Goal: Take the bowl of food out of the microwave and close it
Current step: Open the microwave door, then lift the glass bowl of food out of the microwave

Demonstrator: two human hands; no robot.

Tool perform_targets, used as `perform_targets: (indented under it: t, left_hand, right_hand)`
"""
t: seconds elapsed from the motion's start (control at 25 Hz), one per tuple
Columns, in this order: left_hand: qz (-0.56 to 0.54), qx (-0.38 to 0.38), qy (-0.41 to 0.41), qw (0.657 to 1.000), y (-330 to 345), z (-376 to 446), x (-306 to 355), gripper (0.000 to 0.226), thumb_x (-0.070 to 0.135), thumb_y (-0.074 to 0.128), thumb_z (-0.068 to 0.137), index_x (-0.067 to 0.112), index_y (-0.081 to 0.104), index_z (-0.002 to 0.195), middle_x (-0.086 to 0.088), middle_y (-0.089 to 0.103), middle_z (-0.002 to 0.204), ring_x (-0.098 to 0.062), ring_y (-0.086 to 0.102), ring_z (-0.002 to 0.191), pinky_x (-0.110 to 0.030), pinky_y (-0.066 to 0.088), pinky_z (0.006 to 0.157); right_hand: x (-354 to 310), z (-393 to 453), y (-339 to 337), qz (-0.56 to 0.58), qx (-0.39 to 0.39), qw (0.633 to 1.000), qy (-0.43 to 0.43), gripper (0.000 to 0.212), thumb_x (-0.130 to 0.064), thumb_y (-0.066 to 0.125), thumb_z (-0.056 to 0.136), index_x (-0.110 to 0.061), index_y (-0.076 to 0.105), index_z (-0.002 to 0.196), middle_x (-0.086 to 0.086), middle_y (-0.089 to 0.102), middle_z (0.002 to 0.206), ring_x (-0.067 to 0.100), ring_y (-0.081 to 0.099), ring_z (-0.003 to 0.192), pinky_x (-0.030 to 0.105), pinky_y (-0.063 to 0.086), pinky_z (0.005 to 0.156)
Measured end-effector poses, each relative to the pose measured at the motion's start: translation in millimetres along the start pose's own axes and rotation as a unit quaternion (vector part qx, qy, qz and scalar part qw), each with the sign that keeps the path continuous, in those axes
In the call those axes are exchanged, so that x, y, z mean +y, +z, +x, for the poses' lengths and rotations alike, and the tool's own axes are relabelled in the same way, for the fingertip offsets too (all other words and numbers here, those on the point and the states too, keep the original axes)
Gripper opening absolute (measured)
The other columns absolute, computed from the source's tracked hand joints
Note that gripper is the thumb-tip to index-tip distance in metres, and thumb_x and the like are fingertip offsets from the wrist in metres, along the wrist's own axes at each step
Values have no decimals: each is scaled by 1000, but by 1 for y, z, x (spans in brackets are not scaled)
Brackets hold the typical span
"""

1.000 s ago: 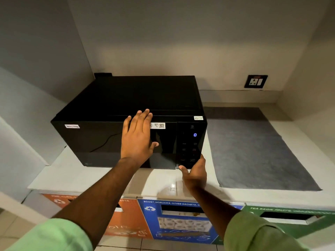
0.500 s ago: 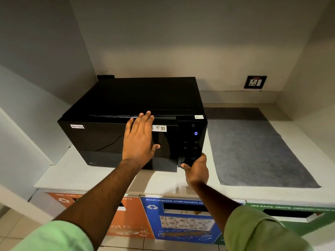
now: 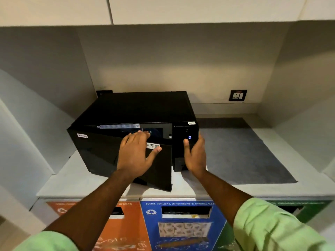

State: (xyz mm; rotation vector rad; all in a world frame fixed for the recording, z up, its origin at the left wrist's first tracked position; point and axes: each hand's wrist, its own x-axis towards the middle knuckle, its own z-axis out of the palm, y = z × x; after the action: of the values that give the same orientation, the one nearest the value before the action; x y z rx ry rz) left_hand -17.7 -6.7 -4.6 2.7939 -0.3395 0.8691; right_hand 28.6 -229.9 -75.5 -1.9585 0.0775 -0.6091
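A black microwave [image 3: 141, 107] stands on the white counter [image 3: 72, 180]. Its door [image 3: 101, 153], hinged at the left, is swung partly open. My left hand [image 3: 134, 153] holds the door's top edge, fingers curled over it and thumb on the front by a white sticker. My right hand [image 3: 195, 154] clasps the right front corner at the control panel [image 3: 183, 131], thumb just left of the lit blue display [image 3: 189, 137]. Through the gap the cavity looks dark, and I cannot make out a bowl.
A grey mat [image 3: 241, 153] lies on the counter right of the microwave. A wall socket [image 3: 237, 95] sits behind it. Side walls close the niche, with a cabinet [image 3: 163, 9] overhead. Orange [image 3: 126, 229], blue [image 3: 181, 232] and green [image 3: 311, 211] waste bins front the counter below.
The door was closed and has swung partly open towards me with my left hand on it. My right hand has moved up from the panel's lower edge to its upper part.
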Motion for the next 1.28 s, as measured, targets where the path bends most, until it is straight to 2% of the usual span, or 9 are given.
perform_targets:
  t: [0.12,0.24,0.36,0.44,0.56,0.64,0.76,0.96,1.28]
  left_hand:
    - [-23,8,-46,999,-28,5,2,46,61,31,97,26,61,91,2,69,80,-21,66,83,-39,46,84]
    - [-65,-37,-107,991,-53,14,-7,37,53,44,94,25,58,75,7,60,66,-25,67,77,-36,44,74]
    - [-85,-90,-168,978,-71,16,-28,27,50,51,90,26,61,83,-2,69,86,-33,68,94,-38,46,77]
    - [-42,-130,-183,974,-80,14,-41,31,49,55,89,24,65,102,-11,71,112,-36,65,109,-41,48,89]
    - [33,-202,-231,951,-86,9,-62,67,53,54,88,6,51,136,-21,49,148,-41,42,139,-50,33,114]
    - [41,-245,-280,927,-90,1,-72,80,55,51,90,3,35,149,-24,24,162,-43,21,151,-51,20,122]
    - [52,-272,-285,918,-94,-12,-86,88,55,49,92,1,21,155,-23,8,166,-42,10,154,-49,16,124]
    - [73,-272,-268,921,-106,-29,-99,88,56,48,92,0,20,155,-23,9,167,-40,11,154,-47,18,124]
    - [110,-233,-224,940,-118,-67,-125,92,56,50,91,0,15,156,-21,9,167,-39,11,155,-47,17,125]
  right_hand:
    - [-24,9,-7,-53,16,998,-27,78,-55,50,99,-15,22,159,9,36,163,26,45,145,21,39,103]
    - [-46,14,-9,-143,25,986,-86,77,-53,52,98,-14,26,159,8,27,167,29,32,153,35,39,114]
    - [-66,13,-7,-278,-24,953,-121,75,-60,47,97,-15,35,156,8,26,169,34,16,158,49,27,124]
    - [-74,8,-4,-336,-69,929,-139,80,-62,47,95,-14,34,157,9,27,169,34,13,160,50,19,127]
    - [-78,3,-2,-373,-97,910,-150,86,-61,52,94,-12,26,160,9,26,170,30,16,160,49,18,129]
    - [-80,3,-4,-388,-107,904,-146,89,-59,56,93,-13,23,161,9,24,170,29,17,159,48,21,128]
    - [-79,4,-11,-405,-137,893,-142,95,-55,63,91,-12,16,163,8,17,172,29,13,160,47,19,128]
    - [-83,2,-17,-433,-173,873,-141,104,-51,67,90,-12,6,164,9,6,174,30,5,161,47,16,130]
    - [-94,-8,-18,-420,-186,883,-95,106,-51,69,90,-12,4,164,8,2,174,28,2,161,46,18,130]
